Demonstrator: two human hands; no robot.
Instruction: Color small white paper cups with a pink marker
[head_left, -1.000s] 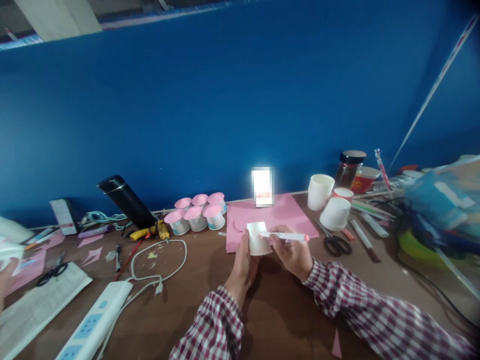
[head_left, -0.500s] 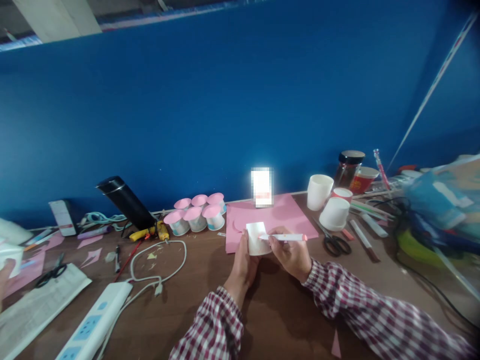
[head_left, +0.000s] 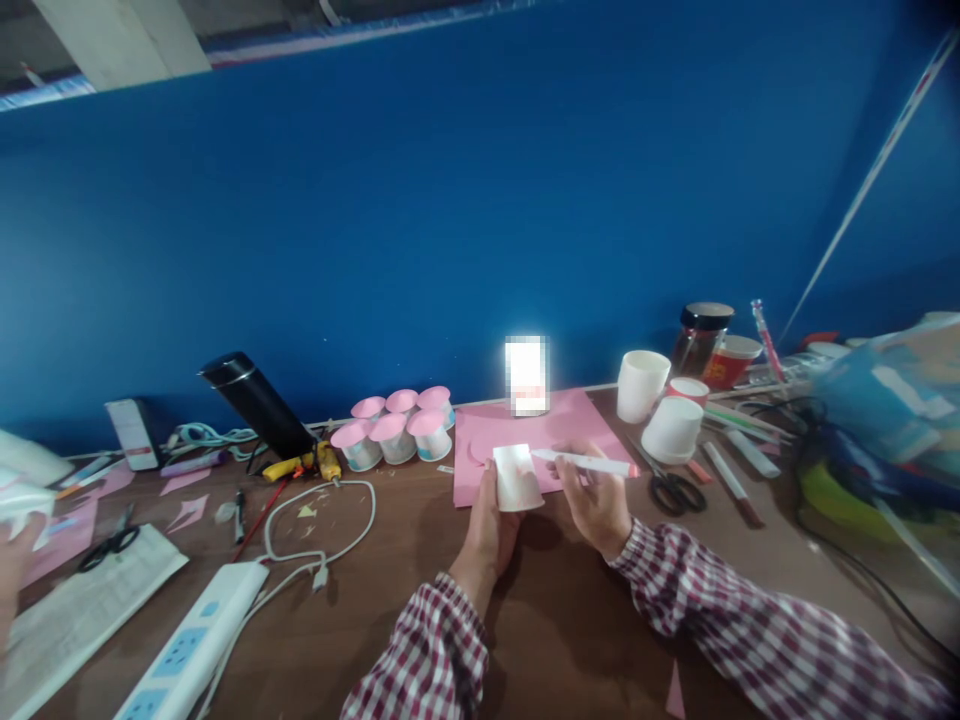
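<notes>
Fingers of the left hand (head_left: pixel 489 520) curl around a white paper cup (head_left: pixel 517 478), which stands upside down at the near edge of the pink paper sheet (head_left: pixel 536 432). Right hand (head_left: pixel 600 505) is closed on a white marker (head_left: pixel 589 464), whose tip is just beside the cup's top. Both checked sleeves reach in from the near side. Black scissors (head_left: pixel 677 490) lie to the right, pink-topped cups (head_left: pixel 394 430) to the far left

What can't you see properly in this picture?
Head view only:
- Marker tip: too small to tell if it touches the paper cup.
- Left hand fingers: hidden behind the cup.
- Glowing card: pixelated.
- Blue heap: blurred.
- Another person's hand: cut off by the left edge.
</notes>
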